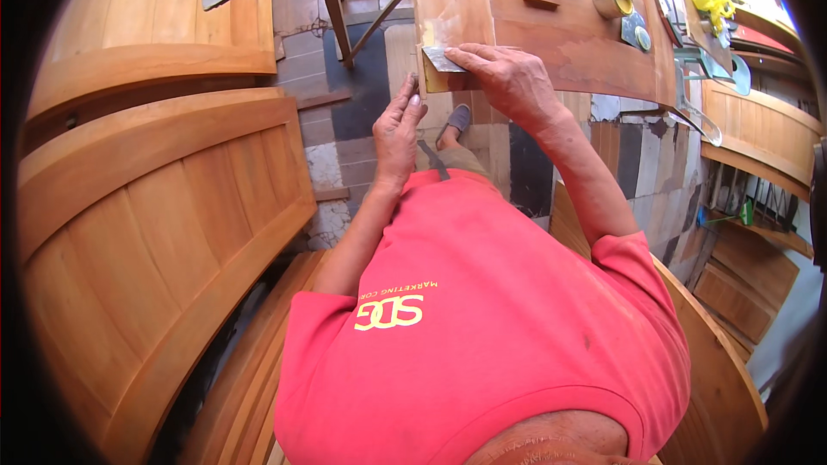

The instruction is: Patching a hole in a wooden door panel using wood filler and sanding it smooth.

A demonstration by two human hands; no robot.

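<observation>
There is a single view, worn on the person's head and looking steeply down along their own body. The red short-sleeved shirt (482, 319) fills the lower middle, very close to the lens, with both forearms running up and away from it. The reddish-brown wooden work surface (560, 26) lies at arm's reach near the top edge, and the patchwork tiled floor (345, 112) sits farther below. The fisheye bends the pale wooden door panels (146, 232) at left and darkens the corners.

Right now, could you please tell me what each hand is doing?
Left hand: fingers pinched on something small, cannot tell what.
Right hand: pressing a flat scraper blade against the wooden panel.
</observation>
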